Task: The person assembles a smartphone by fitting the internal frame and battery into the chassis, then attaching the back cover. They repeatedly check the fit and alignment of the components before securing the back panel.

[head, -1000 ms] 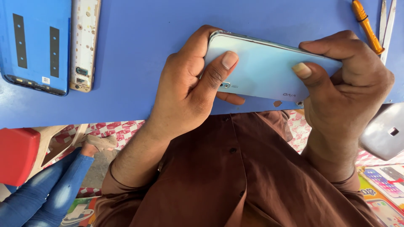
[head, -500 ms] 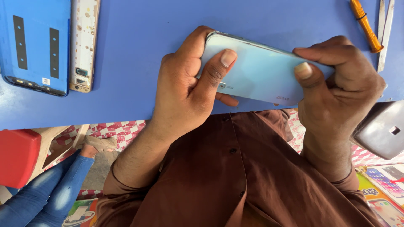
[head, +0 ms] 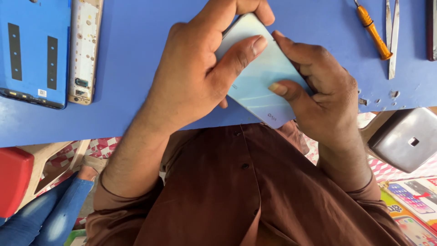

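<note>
A person in a brown shirt [head: 255, 191] holds a pale blue phone [head: 259, 79] tilted above the near edge of a blue bench [head: 136, 54]. The left hand [head: 195, 77] has its grip closed on the phone's upper end, thumb flat on the back; the right hand [head: 318, 91] clasps the lower end. A blue back cover [head: 34, 50], a phone frame [head: 85, 50], an orange screwdriver [head: 373, 32] and tweezers [head: 392, 36] lie on the bench.

Blue counter [head: 136, 105]: blue phone back cover [head: 34, 50] far left, bare phone frame [head: 85, 50] just beside it. Orange-handled screwdriver [head: 373, 32] and tweezers [head: 392, 36] top right. Steel stool [head: 405, 139], red stool [head: 13, 187] below.
</note>
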